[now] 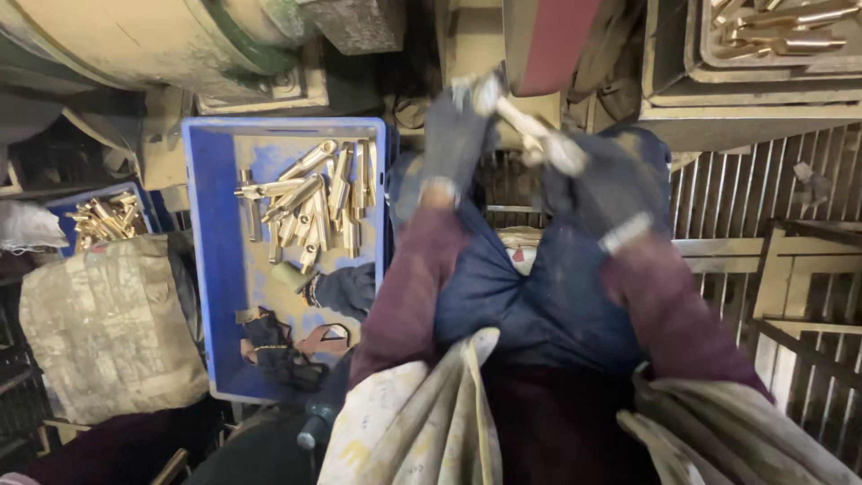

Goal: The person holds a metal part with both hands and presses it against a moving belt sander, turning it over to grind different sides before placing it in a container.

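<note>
Holding a pale metal rod (530,130) between both gloved hands, the person stands over a dark apron that fills the near part of the view, with maroon sleeves running up from it. Taking the blue crate (208,269) as the landmark, both hands sit to its right and a little above its top edge. The left hand (453,144) is closed around the upper end of the rod, fingers wrapped together on it. The right hand (602,184) grips the lower end, fingers likewise clamped, though motion blur hides the exact finger lay.

The likely trouble lies just beyond the hands: a reddish sanding belt (549,40) hangs right above the rod's upper end. If the grip slackens, the belt could snatch the rod away; a glove tip or loose sleeve cuff drifting close could be caught. The blur suggests quick movement, which would make a slip more likely.

The rod looks slim, straight and silvery-yellow, brighter than the dull brass pieces (314,198) heaped inside the crate's upper half. Dark gloves or rags (278,346) lie in the crate's lower part. Left of the crate, a smaller blue box (103,216) holds more brass parts, above a tied sack (108,332). Far right and above the crate, a grey tray (772,31) carries further brass pieces.
</note>
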